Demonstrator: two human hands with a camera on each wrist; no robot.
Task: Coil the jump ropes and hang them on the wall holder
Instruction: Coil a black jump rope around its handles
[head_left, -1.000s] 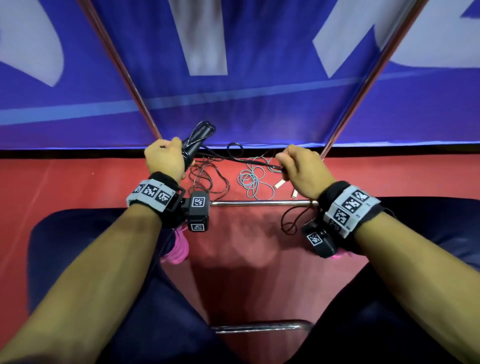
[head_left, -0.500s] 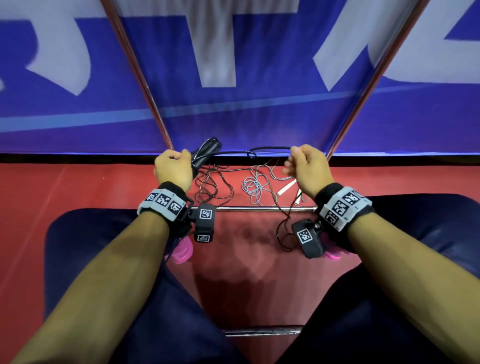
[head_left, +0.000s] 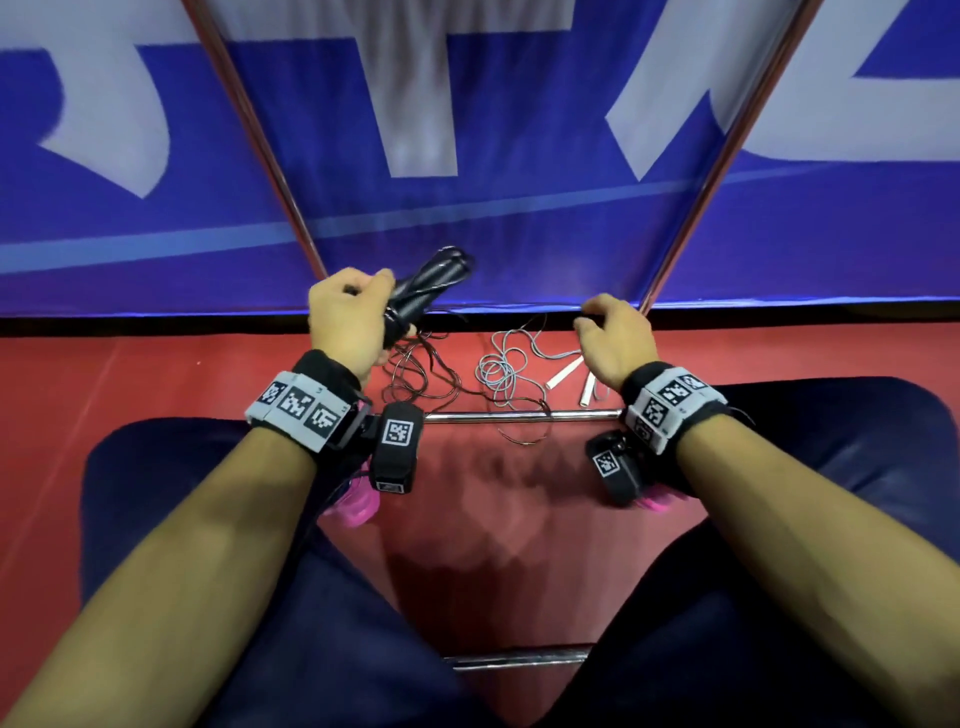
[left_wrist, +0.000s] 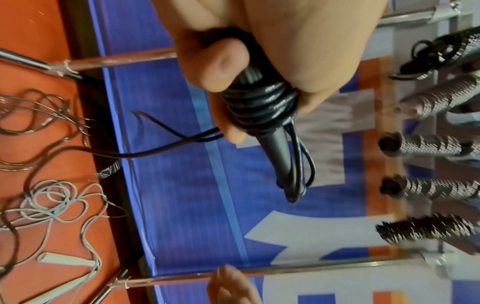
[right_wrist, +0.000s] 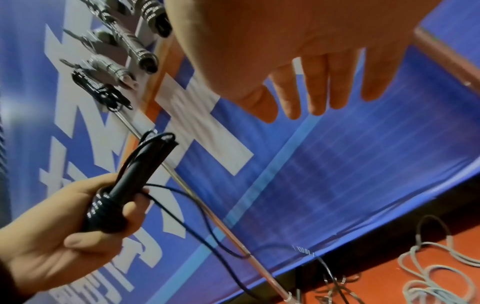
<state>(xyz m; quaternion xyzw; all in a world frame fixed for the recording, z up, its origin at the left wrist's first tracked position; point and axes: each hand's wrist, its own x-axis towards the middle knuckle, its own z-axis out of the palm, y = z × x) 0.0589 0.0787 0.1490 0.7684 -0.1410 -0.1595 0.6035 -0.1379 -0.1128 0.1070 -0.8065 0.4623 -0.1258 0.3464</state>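
Observation:
My left hand (head_left: 348, 322) grips the black jump rope (head_left: 431, 280) by its two handles, held together. Several turns of black cord (left_wrist: 262, 107) are wound round them just below my fingers. The loose end of the cord (right_wrist: 207, 232) trails down to a slack tangle (head_left: 415, 374) on the red floor. My right hand (head_left: 613, 338) hovers to the right with its fingers (right_wrist: 317, 86) straight and nothing in it. A grey jump rope (head_left: 501, 369) with white handles (head_left: 563, 374) lies tangled on the floor between my hands. The wall holder's pegs (left_wrist: 428, 144) show only in the wrist views.
A blue banner (head_left: 519, 156) stands in front of me behind two slanted metal poles (head_left: 260, 140). A metal crossbar (head_left: 519, 415) lies on the floor near the ropes. A coiled black rope (right_wrist: 98, 88) hangs on one peg. My knees frame the red floor.
My right hand has let go of the black cord it was pulling taut and has opened. The cord now hangs slack from my left hand, which still grips the handles.

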